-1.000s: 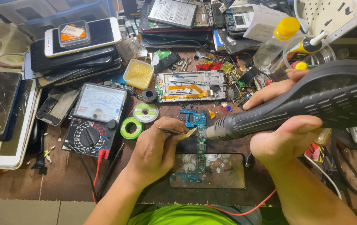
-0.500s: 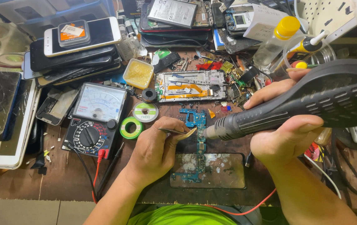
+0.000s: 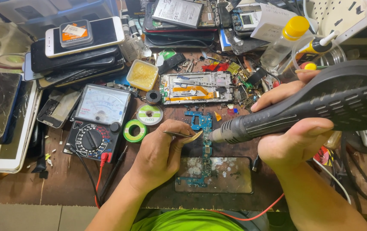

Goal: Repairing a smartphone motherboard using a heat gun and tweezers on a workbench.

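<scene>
Pretty crowded worktop [image 3: 16,188] here. The right hand [image 3: 292,128] is wrapped around a chunky black hot air gun [image 3: 320,105], nozzle aimed at the narrow blue circuit board [image 3: 203,141] lying mid-bench, partly on a glass-looking phone panel [image 3: 230,175]. The left hand [image 3: 160,154] is pinched shut on thin tweezers [image 3: 179,134] whose tips sit right by the board, next to the nozzle.

Left of that hand there's an analog multimeter [image 3: 95,124] with red and black leads, plus a green solder spool [image 3: 134,131] and a white one [image 3: 149,114]. Behind the board lies an opened phone frame [image 3: 196,87] with an orange flex strip. A stack of phones [image 3: 80,51] fills the back left.

A small yellowish tub [image 3: 142,75] holds what looks like flux paste. A clear bottle with a yellow cap [image 3: 284,40] stands back right.

The gun's rear end runs off frame, and the clutter behind it is too jumbled to sort out.
</scene>
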